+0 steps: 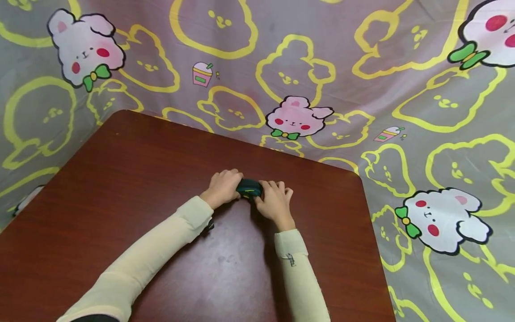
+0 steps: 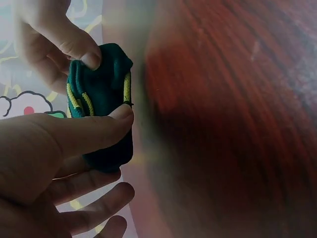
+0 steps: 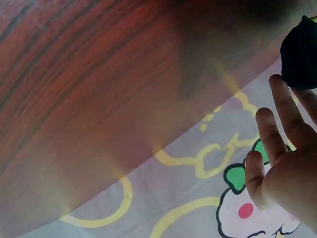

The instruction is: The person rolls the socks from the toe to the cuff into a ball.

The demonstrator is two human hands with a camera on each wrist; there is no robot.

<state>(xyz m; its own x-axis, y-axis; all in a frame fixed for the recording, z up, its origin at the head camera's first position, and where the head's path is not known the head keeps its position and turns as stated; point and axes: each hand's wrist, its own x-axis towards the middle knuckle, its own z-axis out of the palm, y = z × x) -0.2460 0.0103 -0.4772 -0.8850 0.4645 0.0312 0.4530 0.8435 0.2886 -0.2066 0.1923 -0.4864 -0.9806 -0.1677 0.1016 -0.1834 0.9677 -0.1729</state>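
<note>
A small dark green bundle of folded fabric with yellow trim (image 1: pixel 250 187) is held between both hands over the far half of the table. My left hand (image 1: pixel 225 187) pinches one end; in the left wrist view its thumb (image 2: pixel 94 131) lies across the front of the green fabric bundle (image 2: pixel 106 89), with other fingers behind it. The right hand (image 1: pixel 275 202) pinches the opposite end, its thumb pressed on the fabric in the left wrist view. In the right wrist view, only a dark edge of the bundle (image 3: pixel 299 57) shows beside the right hand's (image 3: pixel 292 153) spread fingers.
Beneath the arms lies a brown wood-grain table (image 1: pixel 132 179) with rounded corners. A grey curtain (image 1: pixel 237 27) with cartoon bears and rabbits hangs behind and along the table's sides. Light sleeves (image 1: pixel 149 255) cover both forearms.
</note>
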